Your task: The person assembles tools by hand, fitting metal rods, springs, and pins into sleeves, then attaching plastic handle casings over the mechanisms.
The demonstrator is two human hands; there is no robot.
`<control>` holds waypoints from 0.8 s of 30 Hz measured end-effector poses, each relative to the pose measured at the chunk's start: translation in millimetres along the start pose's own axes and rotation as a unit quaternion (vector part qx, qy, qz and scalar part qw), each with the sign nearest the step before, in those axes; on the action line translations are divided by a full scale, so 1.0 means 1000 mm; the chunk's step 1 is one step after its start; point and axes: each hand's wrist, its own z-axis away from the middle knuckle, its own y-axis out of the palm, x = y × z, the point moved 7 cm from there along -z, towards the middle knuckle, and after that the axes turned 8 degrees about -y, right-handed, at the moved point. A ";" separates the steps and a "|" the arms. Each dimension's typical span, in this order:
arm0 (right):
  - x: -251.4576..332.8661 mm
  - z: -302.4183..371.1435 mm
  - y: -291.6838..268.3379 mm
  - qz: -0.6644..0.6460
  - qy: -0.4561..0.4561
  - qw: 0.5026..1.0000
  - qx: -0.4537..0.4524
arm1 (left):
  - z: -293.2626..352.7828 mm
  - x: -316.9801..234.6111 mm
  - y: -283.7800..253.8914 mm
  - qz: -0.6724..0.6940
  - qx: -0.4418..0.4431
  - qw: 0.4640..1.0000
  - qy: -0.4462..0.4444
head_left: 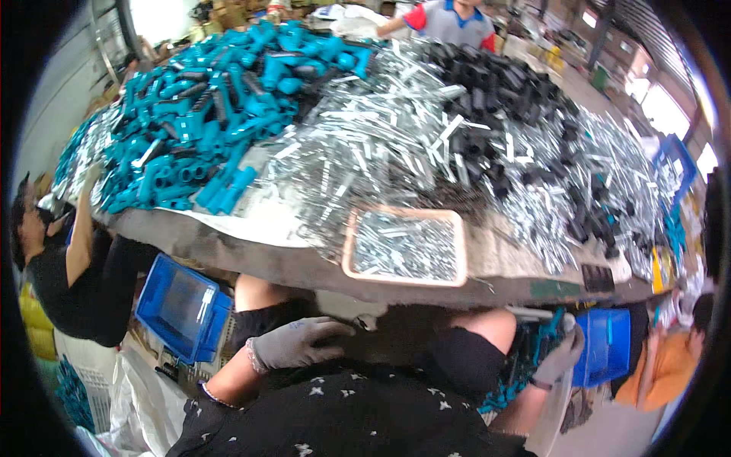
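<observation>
My left hand (295, 342), in a grey glove, rests on my lap below the table edge with fingers curled loosely and nothing in it. My right hand (560, 358), also gloved, reaches down at my right side into a white bin (554, 419) of teal plastic parts (525, 358); whether it grips one is hidden. On the table just ahead sits a shallow orange tray (404, 280) filled with small shiny metal pieces (403, 247).
The table (251, 255) carries heaps of teal plastic handles (213, 114), silver metal strips (365, 145) and black parts (487, 84). Blue crates stand under it at the left (179, 305) and right (605, 343). People sit at the left (68, 274), right (662, 358) and far side (449, 19).
</observation>
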 end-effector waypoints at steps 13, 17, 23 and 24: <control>0.218 0.080 0.174 -0.058 -0.305 0.937 0.161 | 0.005 -0.169 -0.138 -0.295 -0.201 0.928 0.106; 0.227 0.079 0.211 0.001 -0.325 0.928 0.183 | -0.024 -0.178 -0.137 -0.443 -0.192 0.875 -0.040; 0.209 0.085 0.205 -0.016 -0.262 0.946 0.189 | -0.005 -0.143 -0.125 -0.428 -0.187 0.881 -0.073; 0.215 0.081 0.199 0.009 -0.267 0.946 0.185 | -0.010 -0.142 -0.123 -0.428 -0.186 0.882 -0.063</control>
